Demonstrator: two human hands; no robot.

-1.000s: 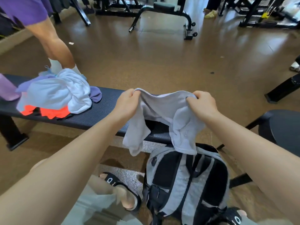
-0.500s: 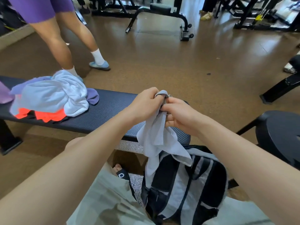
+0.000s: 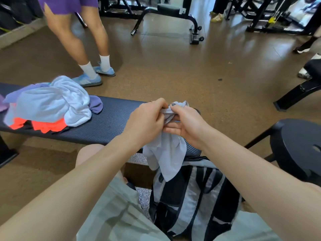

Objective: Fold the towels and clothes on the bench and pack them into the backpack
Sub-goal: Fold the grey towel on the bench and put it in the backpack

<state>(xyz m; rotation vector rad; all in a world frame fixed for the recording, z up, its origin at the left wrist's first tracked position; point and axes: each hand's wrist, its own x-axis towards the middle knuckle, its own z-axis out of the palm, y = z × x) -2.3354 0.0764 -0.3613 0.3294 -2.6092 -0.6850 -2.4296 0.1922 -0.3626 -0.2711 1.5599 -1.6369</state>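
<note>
Both hands have closed together: left hand and right hand pinch the grey cloth, halving it above the backpack.

Bright, even indoor light, strongest from the far right. Pale glare streaks on the glossy floor. Soft shadows under the bench. Wide-angle bending at the edges. Slight blur on the machines along the top.

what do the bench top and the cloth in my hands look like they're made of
Bench top: looks like dark padded vinyl or rubber, matte, with fine ribbed lines. Pale grey cloth: thin soft knit fabric, probably; it bunches and hangs in limp folds.
</note>
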